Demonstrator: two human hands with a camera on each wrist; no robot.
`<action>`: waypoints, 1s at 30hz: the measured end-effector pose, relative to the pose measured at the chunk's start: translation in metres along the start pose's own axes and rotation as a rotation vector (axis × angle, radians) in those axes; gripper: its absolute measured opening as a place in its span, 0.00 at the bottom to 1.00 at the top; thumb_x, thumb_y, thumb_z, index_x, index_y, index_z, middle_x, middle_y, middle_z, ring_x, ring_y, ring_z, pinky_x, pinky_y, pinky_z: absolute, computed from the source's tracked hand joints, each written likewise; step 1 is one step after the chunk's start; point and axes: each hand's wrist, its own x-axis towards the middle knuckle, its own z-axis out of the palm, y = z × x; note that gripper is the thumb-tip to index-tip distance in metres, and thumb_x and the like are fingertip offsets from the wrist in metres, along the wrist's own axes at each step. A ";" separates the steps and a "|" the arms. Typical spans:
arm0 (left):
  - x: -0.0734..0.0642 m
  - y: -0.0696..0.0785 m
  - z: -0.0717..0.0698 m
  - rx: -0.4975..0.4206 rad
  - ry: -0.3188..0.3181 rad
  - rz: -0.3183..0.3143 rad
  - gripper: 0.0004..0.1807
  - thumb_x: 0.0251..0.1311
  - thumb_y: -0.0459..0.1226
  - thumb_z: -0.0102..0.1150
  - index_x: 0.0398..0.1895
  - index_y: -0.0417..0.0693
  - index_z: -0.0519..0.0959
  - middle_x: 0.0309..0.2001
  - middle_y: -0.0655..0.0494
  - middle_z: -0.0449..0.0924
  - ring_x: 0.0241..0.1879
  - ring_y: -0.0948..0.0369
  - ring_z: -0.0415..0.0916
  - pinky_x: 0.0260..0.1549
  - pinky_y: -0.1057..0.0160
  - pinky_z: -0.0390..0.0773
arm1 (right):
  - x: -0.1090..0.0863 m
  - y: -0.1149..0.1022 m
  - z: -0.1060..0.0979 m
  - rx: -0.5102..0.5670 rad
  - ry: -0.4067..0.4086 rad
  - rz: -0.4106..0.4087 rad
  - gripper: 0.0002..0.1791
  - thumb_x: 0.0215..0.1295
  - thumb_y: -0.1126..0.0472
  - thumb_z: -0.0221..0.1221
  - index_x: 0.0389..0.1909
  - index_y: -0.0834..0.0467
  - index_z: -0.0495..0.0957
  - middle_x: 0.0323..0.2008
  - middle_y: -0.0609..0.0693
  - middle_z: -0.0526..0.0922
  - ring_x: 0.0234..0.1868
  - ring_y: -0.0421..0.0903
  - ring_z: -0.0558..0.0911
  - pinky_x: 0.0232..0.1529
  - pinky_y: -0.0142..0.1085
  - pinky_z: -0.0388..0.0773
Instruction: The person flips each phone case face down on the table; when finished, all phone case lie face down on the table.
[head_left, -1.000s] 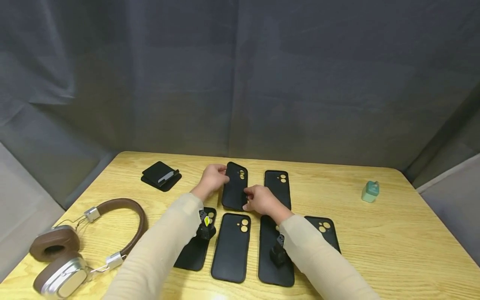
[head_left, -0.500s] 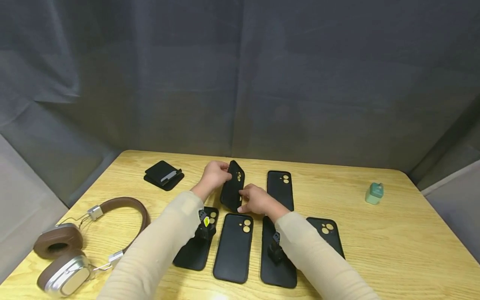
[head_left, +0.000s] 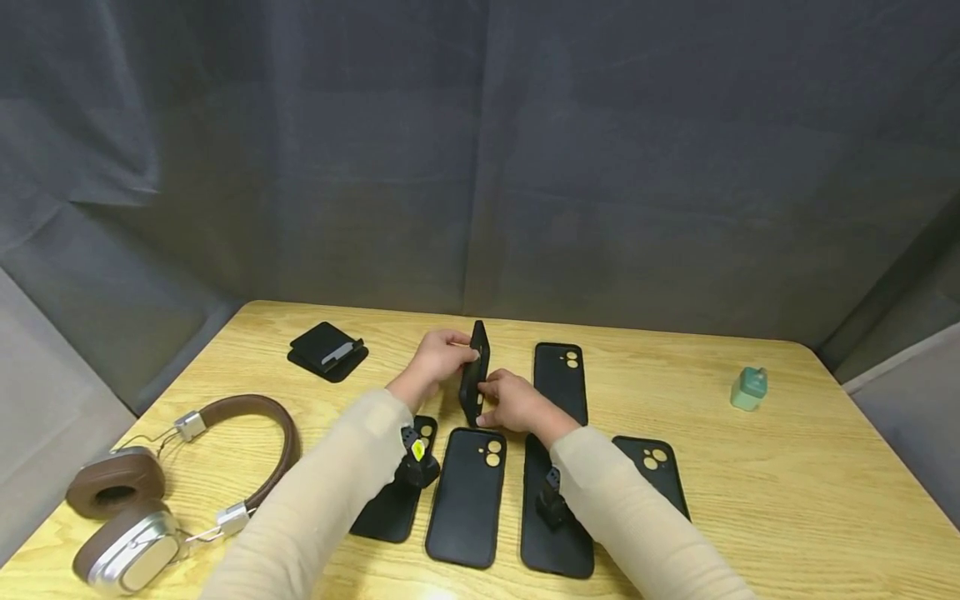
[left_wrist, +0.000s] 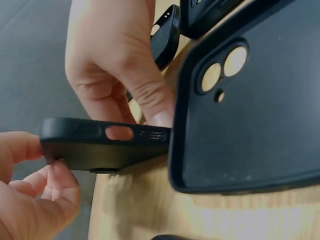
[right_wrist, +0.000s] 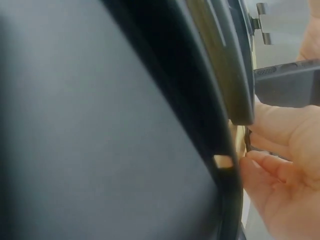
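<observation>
In the head view, a black phone case (head_left: 474, 387) stands on its long edge, seen almost edge-on, near the middle of the table. My left hand (head_left: 442, 360) pinches it near the far end from the left. From the right, my right hand (head_left: 516, 402) pinches its near lower end, thumb toward me. The left wrist view shows the end of the held case (left_wrist: 80, 145) with its port cutout, between both hands. Just in front lies another black phone case (head_left: 465, 500), with two camera holes; to the right is a further black phone case (head_left: 561, 379).
More black phone cases lie under my forearms: a left case (head_left: 386, 508), a middle-right case (head_left: 555, 546) and a right case (head_left: 660, 471). Brown headphones (head_left: 288, 442) lie at left, a black folding stand (head_left: 318, 343) behind them. A small green container (head_left: 748, 389) stands at right.
The held phone case has turned from showing its broad inner face to standing nearly edge-on. My left hand has shifted slightly right with it; the right hand keeps its grip at the near end.
</observation>
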 end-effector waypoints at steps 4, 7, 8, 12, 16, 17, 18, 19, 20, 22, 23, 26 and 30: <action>0.000 -0.003 0.003 -0.041 -0.019 -0.029 0.17 0.60 0.33 0.56 0.52 0.39 0.74 0.42 0.46 0.77 0.29 0.61 0.69 0.36 0.60 0.72 | 0.000 0.002 0.001 0.045 0.023 0.014 0.32 0.55 0.57 0.66 0.59 0.65 0.70 0.57 0.58 0.70 0.58 0.54 0.71 0.58 0.45 0.67; -0.001 -0.004 0.005 -0.052 -0.016 -0.028 0.17 0.60 0.34 0.55 0.53 0.40 0.74 0.42 0.47 0.76 0.29 0.61 0.69 0.35 0.60 0.71 | -0.001 0.004 0.002 0.106 0.052 0.014 0.30 0.56 0.57 0.65 0.59 0.64 0.71 0.55 0.58 0.73 0.56 0.54 0.72 0.56 0.46 0.69; -0.001 -0.004 0.006 -0.057 -0.015 -0.024 0.17 0.60 0.34 0.55 0.53 0.40 0.74 0.43 0.46 0.76 0.29 0.61 0.69 0.35 0.60 0.71 | -0.001 0.005 0.002 0.144 0.064 0.022 0.30 0.56 0.57 0.65 0.59 0.64 0.71 0.55 0.59 0.73 0.56 0.55 0.72 0.56 0.47 0.69; -0.003 -0.005 0.011 -0.063 -0.026 -0.009 0.18 0.61 0.33 0.55 0.54 0.39 0.73 0.43 0.45 0.77 0.30 0.60 0.72 0.41 0.55 0.74 | -0.009 0.006 0.003 0.407 0.106 0.088 0.29 0.59 0.59 0.61 0.62 0.61 0.68 0.57 0.59 0.72 0.58 0.56 0.71 0.55 0.48 0.69; -0.005 -0.006 0.014 -0.064 -0.028 -0.007 0.18 0.61 0.34 0.55 0.55 0.39 0.73 0.40 0.46 0.78 0.31 0.60 0.73 0.42 0.53 0.74 | -0.019 0.003 0.001 0.777 0.079 0.099 0.31 0.60 0.64 0.55 0.66 0.60 0.61 0.57 0.61 0.69 0.55 0.55 0.73 0.54 0.47 0.70; -0.005 -0.006 0.014 -0.065 -0.024 -0.007 0.18 0.61 0.34 0.55 0.55 0.39 0.73 0.40 0.46 0.77 0.31 0.60 0.73 0.42 0.54 0.74 | -0.021 0.002 0.000 0.856 0.060 0.086 0.32 0.60 0.65 0.54 0.67 0.60 0.58 0.57 0.62 0.68 0.53 0.54 0.73 0.54 0.47 0.70; -0.006 -0.006 0.014 -0.063 -0.019 -0.008 0.18 0.61 0.35 0.55 0.55 0.40 0.73 0.39 0.47 0.77 0.30 0.60 0.72 0.42 0.54 0.74 | -0.022 0.001 -0.001 0.929 0.041 0.080 0.33 0.59 0.66 0.54 0.67 0.60 0.57 0.55 0.63 0.67 0.51 0.53 0.74 0.54 0.48 0.70; -0.006 -0.005 0.014 -0.058 -0.016 -0.007 0.18 0.61 0.35 0.55 0.55 0.40 0.73 0.39 0.47 0.77 0.30 0.60 0.71 0.41 0.54 0.74 | -0.023 -0.001 -0.002 0.989 0.026 0.075 0.34 0.59 0.67 0.54 0.68 0.60 0.55 0.55 0.63 0.66 0.51 0.52 0.74 0.56 0.48 0.69; -0.006 -0.005 0.014 -0.055 -0.013 -0.005 0.18 0.61 0.35 0.55 0.55 0.40 0.73 0.39 0.47 0.77 0.29 0.60 0.71 0.41 0.54 0.74 | -0.025 -0.003 -0.003 1.030 0.015 0.071 0.35 0.59 0.68 0.54 0.68 0.60 0.54 0.54 0.63 0.66 0.50 0.52 0.74 0.56 0.49 0.69; -0.007 -0.005 0.014 -0.054 -0.010 0.000 0.18 0.61 0.35 0.55 0.55 0.40 0.73 0.39 0.46 0.77 0.29 0.60 0.71 0.41 0.53 0.75 | -0.026 -0.007 -0.005 1.061 0.018 0.085 0.36 0.59 0.67 0.56 0.68 0.60 0.54 0.52 0.61 0.66 0.48 0.50 0.75 0.57 0.49 0.69; -0.006 -0.004 0.014 -0.056 -0.010 -0.001 0.18 0.61 0.36 0.55 0.55 0.40 0.73 0.39 0.46 0.76 0.29 0.60 0.70 0.41 0.53 0.75 | -0.026 -0.009 -0.005 1.056 0.027 0.093 0.36 0.59 0.66 0.57 0.68 0.60 0.53 0.51 0.61 0.67 0.47 0.50 0.76 0.56 0.49 0.70; -0.007 -0.004 0.015 -0.063 -0.009 0.001 0.18 0.62 0.35 0.55 0.55 0.40 0.73 0.39 0.46 0.76 0.28 0.60 0.71 0.40 0.53 0.75 | -0.025 -0.014 -0.005 1.016 0.065 0.126 0.38 0.58 0.64 0.61 0.67 0.61 0.54 0.47 0.58 0.69 0.45 0.49 0.77 0.53 0.47 0.73; -0.007 -0.004 0.016 -0.070 -0.001 0.003 0.18 0.61 0.35 0.55 0.54 0.40 0.73 0.38 0.46 0.76 0.26 0.60 0.70 0.36 0.56 0.76 | -0.024 -0.019 -0.002 0.984 0.114 0.156 0.38 0.56 0.64 0.62 0.66 0.62 0.56 0.42 0.57 0.71 0.41 0.49 0.77 0.48 0.45 0.76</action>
